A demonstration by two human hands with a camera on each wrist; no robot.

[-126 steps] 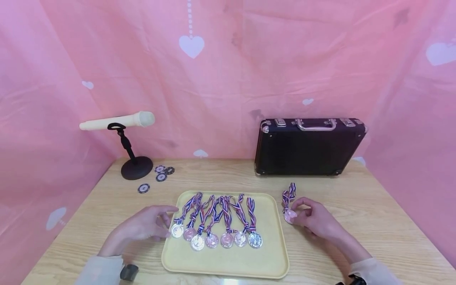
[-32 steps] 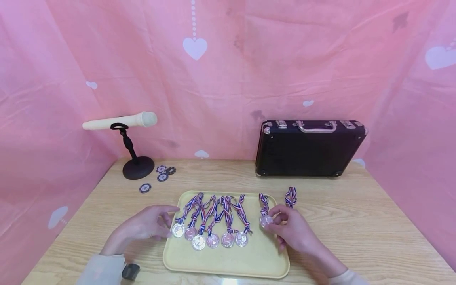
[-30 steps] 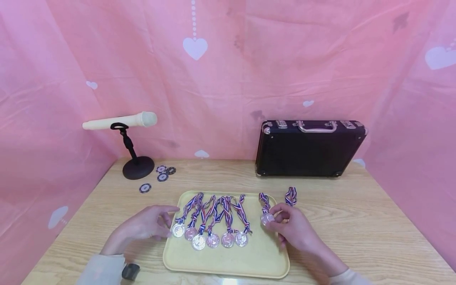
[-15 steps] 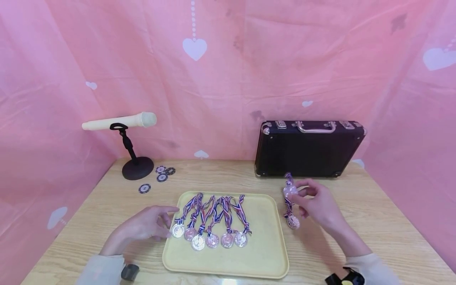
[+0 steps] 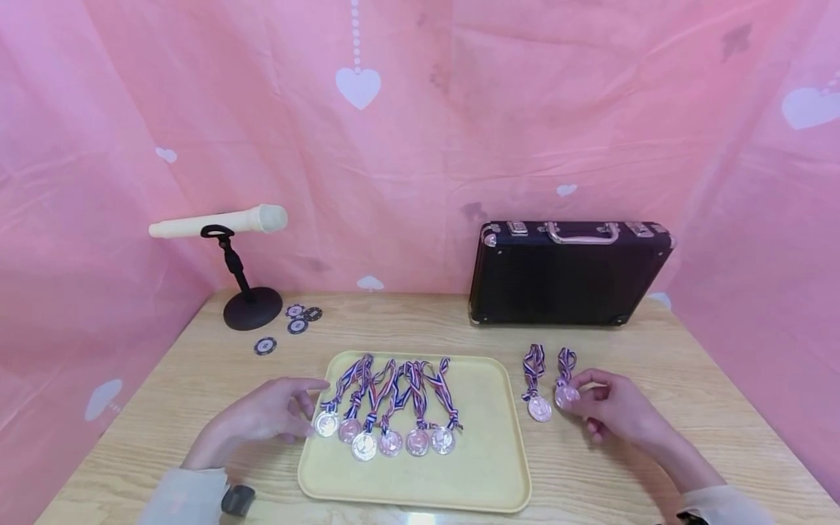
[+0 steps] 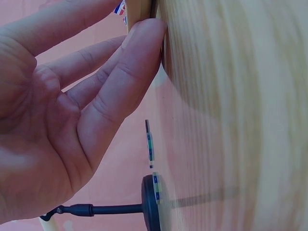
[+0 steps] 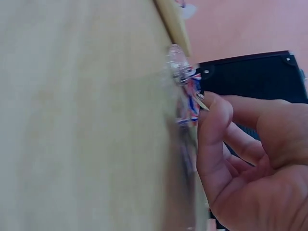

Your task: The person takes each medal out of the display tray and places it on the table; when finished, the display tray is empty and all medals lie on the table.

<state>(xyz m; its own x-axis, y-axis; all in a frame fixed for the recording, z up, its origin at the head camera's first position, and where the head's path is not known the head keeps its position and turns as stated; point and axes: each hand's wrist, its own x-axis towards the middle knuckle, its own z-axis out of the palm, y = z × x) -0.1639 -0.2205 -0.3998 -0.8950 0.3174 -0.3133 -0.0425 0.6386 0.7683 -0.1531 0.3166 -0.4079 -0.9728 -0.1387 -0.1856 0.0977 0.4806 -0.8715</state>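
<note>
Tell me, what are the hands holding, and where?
The right hand pinches a medal by its disc, on the table. The left hand holds nothing; its fingers touch the tray edge.

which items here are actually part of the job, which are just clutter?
In play:
- medal at the right hand's fingertips, on the table
- right hand, pinching it
- medal beside it, off the tray
- six medals in a row on the yellow tray
- left hand, at the tray's left edge

Lying about:
- black case
- microphone on stand
- poker chips
</note>
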